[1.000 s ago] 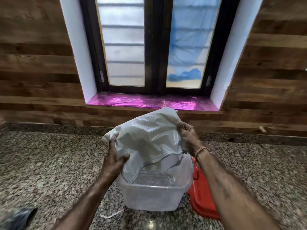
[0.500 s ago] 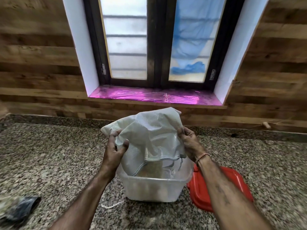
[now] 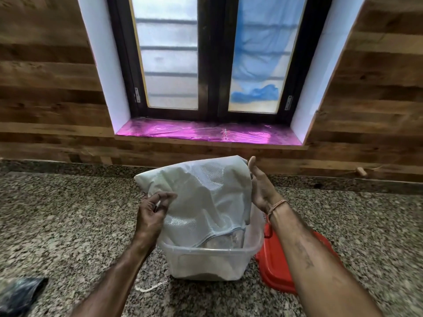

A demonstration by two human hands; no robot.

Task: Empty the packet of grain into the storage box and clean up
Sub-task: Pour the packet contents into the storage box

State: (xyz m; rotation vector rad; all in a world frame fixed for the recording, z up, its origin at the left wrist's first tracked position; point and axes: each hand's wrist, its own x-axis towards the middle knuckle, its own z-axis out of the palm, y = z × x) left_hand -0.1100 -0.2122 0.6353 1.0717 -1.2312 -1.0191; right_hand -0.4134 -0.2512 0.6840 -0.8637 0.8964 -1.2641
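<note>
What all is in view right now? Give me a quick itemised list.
packet: one, white woven, upended, mouth down in the box
storage box: one, clear plastic, on the counter, some grain inside
lid: one, red, flat on the counter right of the box
string: one, white, on the counter by the box's front
dark object: one, blurred, bottom left
counter: one, speckled granite
window sill: one, pink film
left hand: fingers pinching the packet's side
right hand: open, flat against the packet
</note>
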